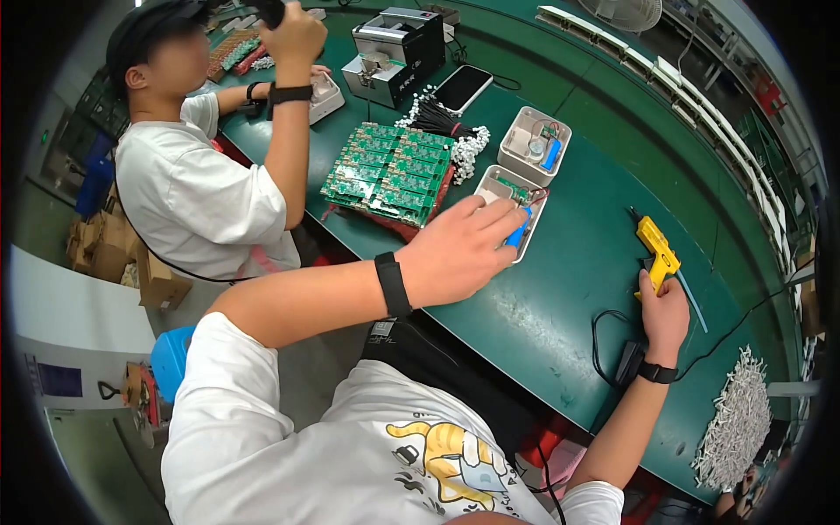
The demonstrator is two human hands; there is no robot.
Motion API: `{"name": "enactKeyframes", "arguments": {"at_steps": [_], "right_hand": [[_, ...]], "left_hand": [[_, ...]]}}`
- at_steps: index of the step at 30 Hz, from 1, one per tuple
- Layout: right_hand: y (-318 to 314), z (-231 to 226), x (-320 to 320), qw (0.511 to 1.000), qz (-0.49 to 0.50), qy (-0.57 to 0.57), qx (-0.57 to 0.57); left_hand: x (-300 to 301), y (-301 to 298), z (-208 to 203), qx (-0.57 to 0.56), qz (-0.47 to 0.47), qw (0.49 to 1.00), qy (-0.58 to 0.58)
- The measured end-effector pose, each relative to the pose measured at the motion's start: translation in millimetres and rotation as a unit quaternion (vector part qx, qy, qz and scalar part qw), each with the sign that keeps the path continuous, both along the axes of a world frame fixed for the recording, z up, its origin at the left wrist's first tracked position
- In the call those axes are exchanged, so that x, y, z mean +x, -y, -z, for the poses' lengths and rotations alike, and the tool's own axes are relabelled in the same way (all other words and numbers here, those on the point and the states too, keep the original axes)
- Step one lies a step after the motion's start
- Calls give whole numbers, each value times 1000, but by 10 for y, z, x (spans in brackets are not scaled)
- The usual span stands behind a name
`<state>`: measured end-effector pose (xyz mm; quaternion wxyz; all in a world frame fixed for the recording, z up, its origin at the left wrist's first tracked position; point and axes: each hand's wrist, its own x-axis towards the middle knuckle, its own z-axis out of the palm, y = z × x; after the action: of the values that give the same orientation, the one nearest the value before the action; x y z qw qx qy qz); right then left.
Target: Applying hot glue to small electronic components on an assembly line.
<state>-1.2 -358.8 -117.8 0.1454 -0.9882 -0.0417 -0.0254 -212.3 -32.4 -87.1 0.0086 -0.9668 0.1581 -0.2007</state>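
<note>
My left hand [462, 252] reaches over the nearer white plastic case [496, 175], its fingers and thumb around a blue cylindrical battery [518, 229] inside. The hand partly hides the case and the battery. A green circuit board [518, 189] with thin wires shows at the case's far end. On the right, my right hand [665, 313] is wrapped round the handle of a yellow hot glue gun [658, 249], its nozzle pointing away from me. A pale blue glue stick [693, 302] trails from the gun's rear.
Another white case [535, 140] with a blue battery stands just beyond. Stacked green circuit boards [389, 171], bundled black wires [437, 118], a phone [464, 88] and a black-grey machine [398, 57] lie farther left. A co-worker [206, 149] sits left. White small parts [737, 424] are heaped right.
</note>
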Motion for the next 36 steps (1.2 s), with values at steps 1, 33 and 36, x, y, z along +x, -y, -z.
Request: {"name": "enactKeyframes", "arguments": {"at_steps": [1,33,36], "right_hand": [[-17,15,9,1000,-14,22,6],[85,-503,-1503,731,-209,-151,632],[91,-550,-1660,756,-166,-155,614]], "left_hand": [[4,48,12,-22,18,1000,-5],[204,470,-14,-146,11,973,-178],[221,443,123,-154,57,978,-132]]}}
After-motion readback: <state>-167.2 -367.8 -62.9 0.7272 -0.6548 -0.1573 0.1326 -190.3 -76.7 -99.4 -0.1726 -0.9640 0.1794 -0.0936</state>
